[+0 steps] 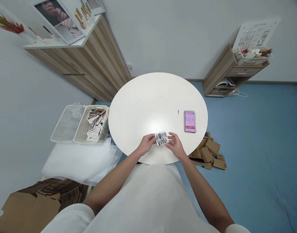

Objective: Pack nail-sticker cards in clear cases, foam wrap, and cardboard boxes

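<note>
Between my hands, above the near part of a round white table (158, 87), is a small white card of press-on nails (161, 138). The nails are bluish-grey and sit in two rows. My left hand (147, 143) pinches the card's left edge between thumb and fingers. At the card's right side, my right hand (175, 144) grips the edge, its thumb low and its fingers above. Farther right on the tabletop lies a pink-purple rectangular item (189, 122), its face blurred. A tiny dark mark (178, 112) shows to the left of that item.
Left of the table, a white basket (77, 134) holds many printed cards, beside another basket (56, 124) with clear plastic. White sheets (75, 161) lie below them. Cardboard boxes (207, 152) are piled at the table's right. A wooden cabinet (100, 55) and a small shelf unit (217, 69) stand behind.
</note>
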Tool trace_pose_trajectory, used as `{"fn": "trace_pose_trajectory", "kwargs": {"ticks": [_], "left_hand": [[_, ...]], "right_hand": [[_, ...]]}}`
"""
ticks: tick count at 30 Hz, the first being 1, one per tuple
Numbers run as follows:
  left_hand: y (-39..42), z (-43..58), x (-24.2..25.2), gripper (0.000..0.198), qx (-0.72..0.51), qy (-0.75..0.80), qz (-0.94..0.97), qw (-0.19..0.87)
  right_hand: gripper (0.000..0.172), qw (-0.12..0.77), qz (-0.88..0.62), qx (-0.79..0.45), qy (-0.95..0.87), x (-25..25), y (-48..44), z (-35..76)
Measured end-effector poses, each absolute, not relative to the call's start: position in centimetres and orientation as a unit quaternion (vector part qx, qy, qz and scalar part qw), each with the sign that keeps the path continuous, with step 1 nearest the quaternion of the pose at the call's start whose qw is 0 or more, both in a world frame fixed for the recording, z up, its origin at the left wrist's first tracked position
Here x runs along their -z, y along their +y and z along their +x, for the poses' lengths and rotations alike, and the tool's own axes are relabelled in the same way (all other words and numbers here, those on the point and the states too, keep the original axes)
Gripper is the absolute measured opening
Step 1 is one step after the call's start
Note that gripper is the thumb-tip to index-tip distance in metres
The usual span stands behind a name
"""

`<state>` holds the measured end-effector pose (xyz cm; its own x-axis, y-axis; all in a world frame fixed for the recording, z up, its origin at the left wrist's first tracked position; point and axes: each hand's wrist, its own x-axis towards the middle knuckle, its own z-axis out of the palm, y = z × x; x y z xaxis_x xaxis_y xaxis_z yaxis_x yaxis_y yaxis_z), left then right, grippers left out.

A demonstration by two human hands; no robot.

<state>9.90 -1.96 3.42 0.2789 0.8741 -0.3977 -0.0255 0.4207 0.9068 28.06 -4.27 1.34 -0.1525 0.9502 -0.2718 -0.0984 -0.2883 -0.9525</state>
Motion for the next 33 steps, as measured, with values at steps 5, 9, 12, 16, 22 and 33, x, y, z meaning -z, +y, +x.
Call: {"fn": "trace_pose_trajectory", "kwargs": {"ticks": [5, 9, 12, 16, 22, 33], "left_hand": [[-1.3, 8.4, -4.1, 0.035, -0.279, 0.487, 0.454, 0.692], [-1.0, 7.6, -3.6, 0.037, -0.269, 0.475, 0.471, 0.693], [-0.8, 6.8, -2.8, 0.041, -0.280, 0.498, 0.480, 0.666], [-0.9, 4.9, -2.3, 0.045, -0.287, 0.537, 0.491, 0.623], [-1.6, 0.8, -2.2, 0.042, -0.270, 0.533, 0.544, 0.589], [-1.2, -8.4, 1.3, 0.048, -0.244, 0.628, 0.537, 0.507]], "right_hand": [[0.077, 0.305, -0.470, -0.559, -0.611, -2.4, -3.4, 29.0], [0.072, 0.294, -0.483, -0.512, -0.647, -2.4, -3.3, 27.6], [0.068, 0.308, -0.505, -0.484, -0.644, -1.9, -3.3, 26.6], [0.065, 0.318, -0.531, -0.462, -0.634, -1.6, -3.0, 25.1], [0.057, 0.332, -0.546, -0.475, -0.605, -1.0, -2.3, 20.0], [0.065, 0.282, -0.568, -0.535, -0.557, 3.1, 0.0, 8.7]]}}
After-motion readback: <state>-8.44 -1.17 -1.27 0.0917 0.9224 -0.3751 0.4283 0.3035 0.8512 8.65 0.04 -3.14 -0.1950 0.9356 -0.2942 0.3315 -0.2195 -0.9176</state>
